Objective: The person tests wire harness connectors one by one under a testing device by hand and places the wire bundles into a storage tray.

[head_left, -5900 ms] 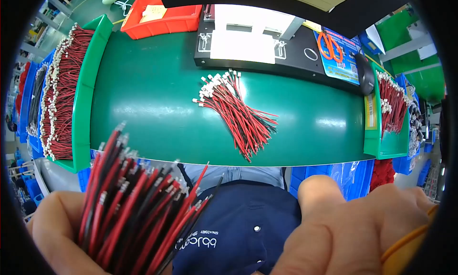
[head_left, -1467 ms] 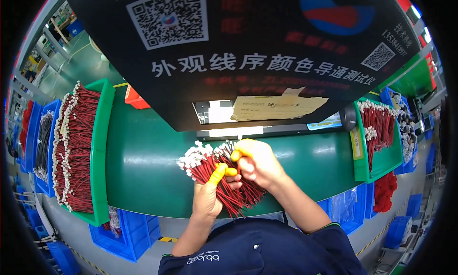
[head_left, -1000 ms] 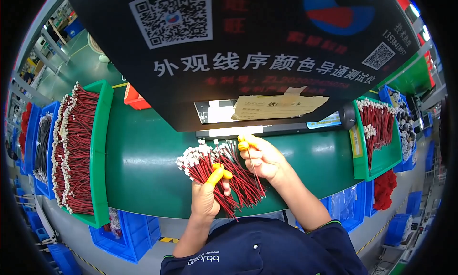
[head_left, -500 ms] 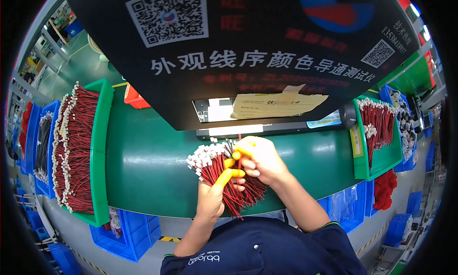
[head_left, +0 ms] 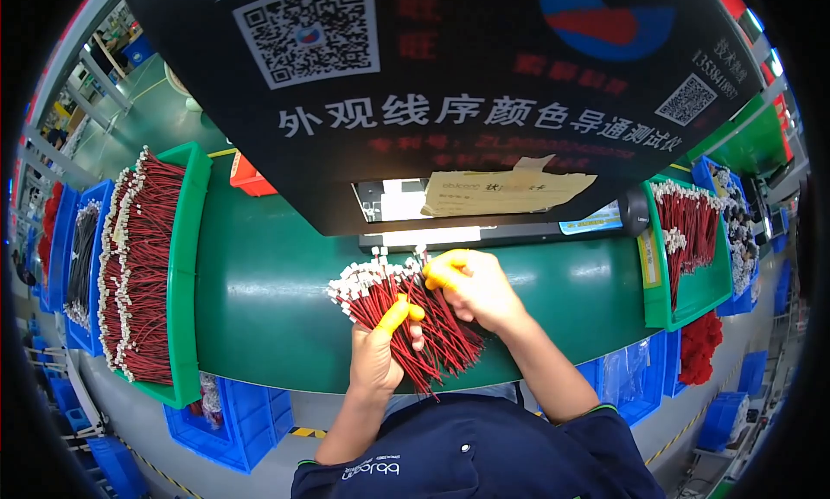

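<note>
Gripping a wire bundle [head_left: 372,302] of red and dark strands in the left hand [head_left: 377,356], with the thumb bent across the front, over the green tabletop [head_left: 259,283]. Curling the thumb and index finger of the right hand [head_left: 474,291] in toward the strands, just beside the white connectors [head_left: 361,283]; cannot tell whether pinching a single wire or only pressing fingertips together, with that spot turned from view. Wearing yellow finger covers [head_left: 393,316] on both hands. Having more red strands [head_left: 451,342] fanned out beside the left grip, partly blocked by the right hand. Facing a low black device [head_left: 519,235], mostly hidden behind a large black panel [head_left: 298,166] with a cream card [head_left: 510,192] partly covering the lit opening. Flanked on the left by a green bin [head_left: 183,265] full of wires, on the right by a smaller green bin [head_left: 700,296] of similar wires. Showing beside the panel only part of a red bin [head_left: 249,181] on the left and a black mouse [head_left: 635,212] on the right
</note>
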`<state>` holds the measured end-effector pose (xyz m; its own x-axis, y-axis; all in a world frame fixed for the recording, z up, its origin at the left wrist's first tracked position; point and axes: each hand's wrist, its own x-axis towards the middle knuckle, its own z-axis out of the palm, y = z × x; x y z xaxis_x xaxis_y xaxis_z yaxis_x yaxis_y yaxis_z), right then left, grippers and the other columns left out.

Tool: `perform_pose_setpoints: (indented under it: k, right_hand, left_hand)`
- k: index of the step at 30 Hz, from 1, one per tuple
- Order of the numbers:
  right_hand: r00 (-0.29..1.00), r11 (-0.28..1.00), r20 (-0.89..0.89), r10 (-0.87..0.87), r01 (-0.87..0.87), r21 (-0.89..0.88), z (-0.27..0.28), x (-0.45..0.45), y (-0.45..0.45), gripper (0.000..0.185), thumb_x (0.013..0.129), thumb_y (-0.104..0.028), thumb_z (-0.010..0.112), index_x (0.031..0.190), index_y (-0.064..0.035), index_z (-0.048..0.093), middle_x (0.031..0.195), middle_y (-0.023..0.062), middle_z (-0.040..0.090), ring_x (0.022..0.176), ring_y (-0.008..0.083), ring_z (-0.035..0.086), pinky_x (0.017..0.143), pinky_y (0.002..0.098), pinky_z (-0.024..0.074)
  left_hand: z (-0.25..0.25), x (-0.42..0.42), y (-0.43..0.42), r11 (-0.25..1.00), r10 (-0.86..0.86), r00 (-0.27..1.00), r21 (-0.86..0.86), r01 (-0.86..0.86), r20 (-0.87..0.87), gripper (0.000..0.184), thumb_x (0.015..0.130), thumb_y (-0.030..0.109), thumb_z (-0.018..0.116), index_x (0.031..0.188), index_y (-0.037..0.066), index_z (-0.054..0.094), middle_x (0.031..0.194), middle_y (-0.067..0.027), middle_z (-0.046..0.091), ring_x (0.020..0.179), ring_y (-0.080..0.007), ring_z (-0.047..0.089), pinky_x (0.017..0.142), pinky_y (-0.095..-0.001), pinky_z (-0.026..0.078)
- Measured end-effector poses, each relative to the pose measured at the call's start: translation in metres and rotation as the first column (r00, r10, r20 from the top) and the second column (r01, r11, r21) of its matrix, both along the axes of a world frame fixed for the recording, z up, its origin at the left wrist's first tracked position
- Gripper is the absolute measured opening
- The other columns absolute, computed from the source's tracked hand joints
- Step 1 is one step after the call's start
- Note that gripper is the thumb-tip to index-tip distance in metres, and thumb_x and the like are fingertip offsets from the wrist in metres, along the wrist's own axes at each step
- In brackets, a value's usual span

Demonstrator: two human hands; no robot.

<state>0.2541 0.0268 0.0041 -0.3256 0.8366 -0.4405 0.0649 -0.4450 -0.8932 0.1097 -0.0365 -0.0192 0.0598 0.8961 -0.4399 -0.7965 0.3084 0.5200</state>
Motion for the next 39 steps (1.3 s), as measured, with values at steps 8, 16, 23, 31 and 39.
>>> perform_pose_setpoints:
  k: [8, 16, 23, 31, 39]
  right_hand:
    - [0.811, 0.909, -0.499, -0.306, 0.094, -0.406, -0.007, -0.004, 0.005, 0.016, 0.085, -0.016, 0.046, 0.08, -0.0013, 0.05, 0.065, 0.0035, 0.047, 0.04, 0.003, 0.033, 0.029, 0.0154, 0.0269]
    - [0.74, 0.87, -0.55, -0.388, 0.096, -0.484, -0.02, 0.002, 0.01, 0.016, 0.086, -0.019, 0.045, 0.083, -0.0039, 0.048, 0.064, 0.0013, 0.045, 0.037, 0.0023, 0.027, 0.027, 0.0138, 0.0199]
    - [1.0, 0.943, -0.028, -0.014, 0.023, 0.331, -0.009, -0.017, -0.009, 0.026, 0.079, -0.012, 0.056, 0.098, 0.0061, 0.053, 0.072, 0.0066, 0.059, 0.055, 0.0056, 0.05, 0.05, 0.0184, 0.0414]
    - [0.952, 0.962, -0.266, -0.15, 0.202, 0.182, -0.006, -0.019, -0.016, 0.011, 0.081, -0.01, 0.054, 0.083, 0.001, 0.053, 0.062, 0.0046, 0.051, 0.044, 0.0063, 0.044, 0.039, 0.0185, 0.0358]
    - [0.686, 0.832, -0.562, -0.463, 0.118, -0.542, -0.027, -0.001, 0.01, 0.022, 0.085, -0.021, 0.046, 0.075, -0.0018, 0.05, 0.06, 0.0015, 0.046, 0.038, 0.0024, 0.03, 0.028, 0.0142, 0.0238]
  left_hand:
    - [0.005, 0.009, 0.001, 0.996, 0.049, 0.998, -0.075, -0.052, -0.038, 0.017, 0.084, 0.011, 0.049, 0.097, 0.001, 0.051, 0.075, -0.0113, 0.058, 0.052, -0.0139, 0.052, 0.043, -0.0243, 0.043]
    - [-0.002, -0.005, -0.002, 0.987, 0.019, 0.978, 0.158, 0.015, -0.209, 0.011, 0.082, 0.007, 0.05, 0.089, -0.002, 0.052, 0.074, -0.0112, 0.058, 0.045, -0.0097, 0.046, 0.037, -0.0207, 0.037]
    - [-0.002, -0.003, 0.003, 1.0, -0.006, 1.0, 0.031, 0.006, -0.005, 0.015, 0.079, 0.007, 0.054, 0.093, 0.002, 0.052, 0.073, -0.0092, 0.057, 0.052, -0.0133, 0.05, 0.041, -0.0254, 0.04]
    - [-0.005, 0.0, 0.002, 0.995, -0.097, 0.992, -0.004, 0.097, 0.077, 0.018, 0.079, 0.008, 0.055, 0.096, 0.004, 0.051, 0.074, -0.009, 0.058, 0.054, -0.0151, 0.053, 0.042, -0.0257, 0.043]
    - [-0.004, -0.013, -0.007, 0.966, -0.256, 0.944, 0.009, 0.259, 0.208, 0.013, 0.081, 0.01, 0.05, 0.093, 0.004, 0.052, 0.079, -0.0138, 0.059, 0.059, -0.0202, 0.058, 0.042, -0.0278, 0.046]
